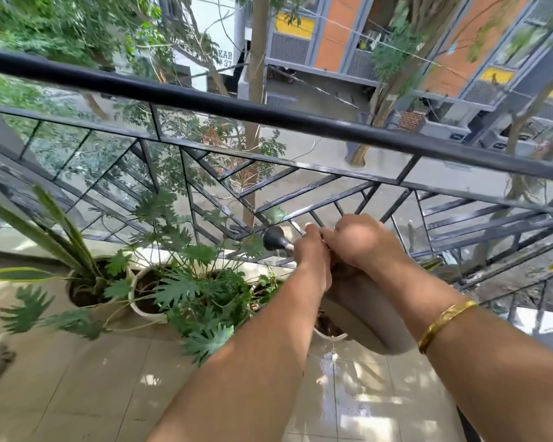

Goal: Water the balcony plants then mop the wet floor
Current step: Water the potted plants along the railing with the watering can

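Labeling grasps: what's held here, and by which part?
A watering can, gripped by both hands at its top near the spout base: left hand, right hand. Exact part hidden.

Both bare forearms reached forward and up from the six o'clock edge toward the frame's centre, converging there. Left hand (312,253) lay at nine o'clock of the right, back facing up, fingers curled closed and knuckles bent downward. Right hand (361,239) sat just beside and touching it, fist-like, fingers folded under. Right wrist wore a gold bangle (444,323). Left forearm partly in shade, right forearm sunlit.
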`<state>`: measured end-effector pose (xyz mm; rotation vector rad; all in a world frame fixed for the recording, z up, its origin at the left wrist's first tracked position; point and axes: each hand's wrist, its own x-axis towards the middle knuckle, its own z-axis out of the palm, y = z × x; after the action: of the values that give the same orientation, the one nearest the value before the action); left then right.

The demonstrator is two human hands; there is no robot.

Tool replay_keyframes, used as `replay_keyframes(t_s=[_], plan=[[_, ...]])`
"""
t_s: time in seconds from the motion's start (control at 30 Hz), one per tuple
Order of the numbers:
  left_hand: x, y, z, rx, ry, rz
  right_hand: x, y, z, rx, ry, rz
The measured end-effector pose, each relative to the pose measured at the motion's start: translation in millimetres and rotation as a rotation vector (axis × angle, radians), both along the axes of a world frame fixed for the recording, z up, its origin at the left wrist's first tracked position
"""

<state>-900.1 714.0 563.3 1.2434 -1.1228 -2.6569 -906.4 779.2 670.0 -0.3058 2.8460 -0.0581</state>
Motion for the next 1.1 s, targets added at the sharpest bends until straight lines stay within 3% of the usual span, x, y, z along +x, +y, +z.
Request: replay_keyframes(t_s=[0.3, 0.5, 0.7, 0.87, 1.1], plan=[[6.2, -37.7, 56.3, -0.006, -0.048, 0.164, 7.2, -36.8, 47.8, -0.068, 0.041, 0.083], [29.6, -65.7, 71.0, -0.006, 0.045, 0.172, 25.0, -64.6, 64.6, -0.089, 0.09, 0.14], [46.5, -96.3, 50.1, -0.02, -0.007, 0.233, 38.5, -97.4, 41.7, -0.093, 0.037, 0.178], [38.1, -117.4, -8.6, -0.109, -0.127, 0.203, 44.3, -117.1, 12.5, -0.059, -0.024, 0.199], [58.4, -138.2, 1.1, -0.053, -0.127, 0.194, 42.3, -138.3, -11.2, -0.076, -0.023, 0.201]])
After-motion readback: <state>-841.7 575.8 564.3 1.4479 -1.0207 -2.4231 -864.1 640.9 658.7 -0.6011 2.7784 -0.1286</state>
